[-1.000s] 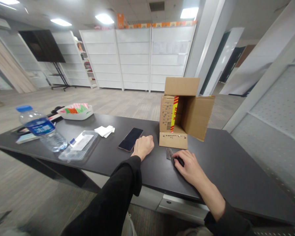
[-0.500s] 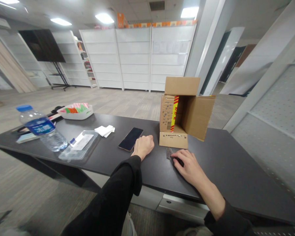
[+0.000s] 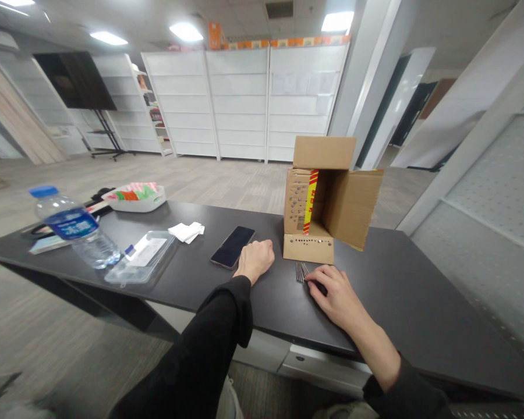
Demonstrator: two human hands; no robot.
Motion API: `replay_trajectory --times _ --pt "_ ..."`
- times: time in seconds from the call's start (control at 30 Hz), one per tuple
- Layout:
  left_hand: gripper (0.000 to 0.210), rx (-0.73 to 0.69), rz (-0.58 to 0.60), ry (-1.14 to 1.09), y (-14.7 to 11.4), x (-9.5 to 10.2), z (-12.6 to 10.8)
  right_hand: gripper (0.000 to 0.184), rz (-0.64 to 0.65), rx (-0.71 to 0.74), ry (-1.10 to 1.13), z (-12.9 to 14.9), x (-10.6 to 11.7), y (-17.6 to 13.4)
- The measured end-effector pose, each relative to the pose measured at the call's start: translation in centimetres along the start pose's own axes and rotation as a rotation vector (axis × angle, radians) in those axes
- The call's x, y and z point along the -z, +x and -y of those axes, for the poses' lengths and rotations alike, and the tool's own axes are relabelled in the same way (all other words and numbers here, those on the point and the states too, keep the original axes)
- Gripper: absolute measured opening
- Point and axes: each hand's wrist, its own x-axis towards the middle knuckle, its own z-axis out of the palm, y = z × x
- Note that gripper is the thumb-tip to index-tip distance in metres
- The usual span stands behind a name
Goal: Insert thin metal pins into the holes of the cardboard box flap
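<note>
Several slim metal pieces [image 3: 301, 272], which look like nails or screws, lie side by side on the dark table. My right hand [image 3: 337, 294] rests just right of them, its index fingertip at the row's edge and its thumb apart; nothing shows in its grasp. My left hand [image 3: 257, 259] lies curled into a fist on the table, its palm side hidden, close to the lower right of a black phone [image 3: 233, 247]. Beyond both hands stands an open cardboard box [image 3: 309, 247], its front flap folded down and dotted with holes. Round grey spots mark its left panel.
A clear plastic case [image 3: 143, 259], a white folded tissue [image 3: 186, 232] and a water bottle [image 3: 76, 227] stand or lie left of the phone. Farther back is a white tray [image 3: 137, 203] with coloured packets. The box's right flap [image 3: 353, 203] sticks outward over the table [image 3: 419, 302].
</note>
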Motion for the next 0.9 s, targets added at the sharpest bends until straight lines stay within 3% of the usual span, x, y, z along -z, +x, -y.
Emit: replay_trajectory --times 0.9 --pt "0.038 0.037 0.031 -0.025 -0.23 0.66 -0.31 0.015 0.005 0.025 0.031 0.09 0.07 -0.03"
